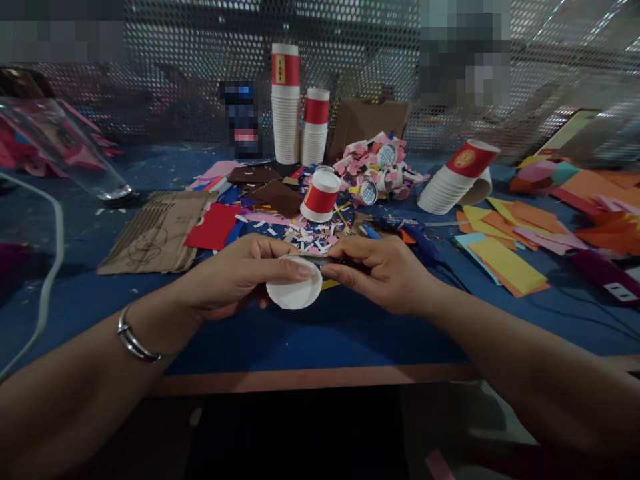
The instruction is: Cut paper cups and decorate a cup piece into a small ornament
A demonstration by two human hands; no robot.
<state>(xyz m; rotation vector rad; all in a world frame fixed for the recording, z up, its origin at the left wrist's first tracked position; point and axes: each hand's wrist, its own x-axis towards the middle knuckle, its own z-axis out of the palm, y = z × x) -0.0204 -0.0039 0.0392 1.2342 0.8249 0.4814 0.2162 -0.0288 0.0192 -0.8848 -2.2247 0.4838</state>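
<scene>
My left hand (250, 273) is closed on a round white paper disc (295, 293), its thumb pressed flat on the upper face. A second curved edge shows along the disc's right side, so it may be double. My right hand (387, 270) is closed in a pinch at the disc's upper right. Out of it a thin grey blade (313, 254) reaches along the disc's top edge. Its dark handle is mostly hidden by the fingers, and I cannot tell its exact kind. Just beyond both hands, a red and white paper cup (321, 197) stands upside down among paper scraps (310, 235).
Tall cup stacks (285, 127) stand at the back, beside a heap of decorated paper pieces (377, 167). A leaning cup stack (447, 187), a blue glue gun (420, 240) and coloured paper (510, 267) are right. Flattened cardboard (155, 233), a clear glass (95, 160) and a white cable (57, 253) are left.
</scene>
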